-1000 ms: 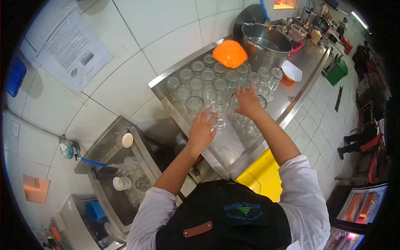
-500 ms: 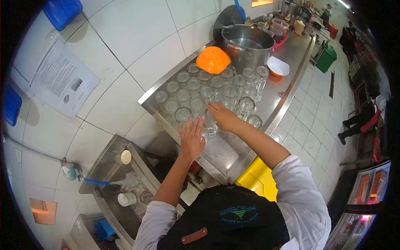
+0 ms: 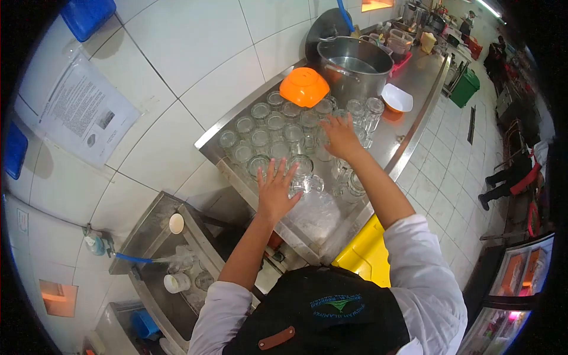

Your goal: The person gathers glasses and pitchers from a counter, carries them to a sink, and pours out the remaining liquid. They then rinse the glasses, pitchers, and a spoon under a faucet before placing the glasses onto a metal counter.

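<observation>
Glass mugs (image 3: 296, 139) under both hands, seemingly touching.

The paper sheet (image 3: 83, 115) taped to the tiled wall carries printed lines too small to read. The black apron (image 3: 322, 313) bears a green and blue logo whose lettering is illegible.

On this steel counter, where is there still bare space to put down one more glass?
Bare steel shows on the counter at its near end, between the left hand and the front edge. Another bare strip runs along the front edge, right of the white bowl. The glasses crowd the wall side, up to the orange bowl and big pot.
</observation>
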Available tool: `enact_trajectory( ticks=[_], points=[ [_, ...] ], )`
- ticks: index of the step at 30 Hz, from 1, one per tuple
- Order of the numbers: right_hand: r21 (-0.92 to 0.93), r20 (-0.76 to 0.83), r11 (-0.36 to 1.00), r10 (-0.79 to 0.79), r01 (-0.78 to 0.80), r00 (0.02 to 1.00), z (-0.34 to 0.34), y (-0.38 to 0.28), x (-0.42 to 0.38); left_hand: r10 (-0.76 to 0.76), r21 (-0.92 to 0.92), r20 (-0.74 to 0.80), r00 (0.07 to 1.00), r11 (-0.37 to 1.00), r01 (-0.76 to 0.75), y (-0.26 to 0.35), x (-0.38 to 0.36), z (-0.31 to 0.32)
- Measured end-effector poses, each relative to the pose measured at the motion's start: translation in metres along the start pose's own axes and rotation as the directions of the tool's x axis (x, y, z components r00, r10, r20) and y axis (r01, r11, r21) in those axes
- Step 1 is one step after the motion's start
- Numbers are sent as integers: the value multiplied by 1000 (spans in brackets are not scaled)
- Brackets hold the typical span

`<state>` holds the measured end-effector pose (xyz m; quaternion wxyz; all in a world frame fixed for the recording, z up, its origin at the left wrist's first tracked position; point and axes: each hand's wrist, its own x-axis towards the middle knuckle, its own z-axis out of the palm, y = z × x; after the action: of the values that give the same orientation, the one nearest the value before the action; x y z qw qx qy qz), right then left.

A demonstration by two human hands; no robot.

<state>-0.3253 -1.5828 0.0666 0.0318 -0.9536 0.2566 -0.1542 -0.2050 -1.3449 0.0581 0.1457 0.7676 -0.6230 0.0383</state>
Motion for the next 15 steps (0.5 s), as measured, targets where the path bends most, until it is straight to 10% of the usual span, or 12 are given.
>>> enact_trajectory(
  ticks=[4, 7, 15],
  points=[
    [-210, -117, 977, 10, -35, 993, 45, 6, 10, 7, -23, -41, 999, 1000, -8, -3, 3, 0],
    [114, 153, 987, 99, -117, 983, 23, -6, 5, -10, -3, -49, 999, 1000, 9, 5, 3, -1],
    [353, 219, 934, -139, 54, 966, 29, 7, 11, 210, -150, -77, 975, 964, -219, 7, 63, -2]
  ],
)
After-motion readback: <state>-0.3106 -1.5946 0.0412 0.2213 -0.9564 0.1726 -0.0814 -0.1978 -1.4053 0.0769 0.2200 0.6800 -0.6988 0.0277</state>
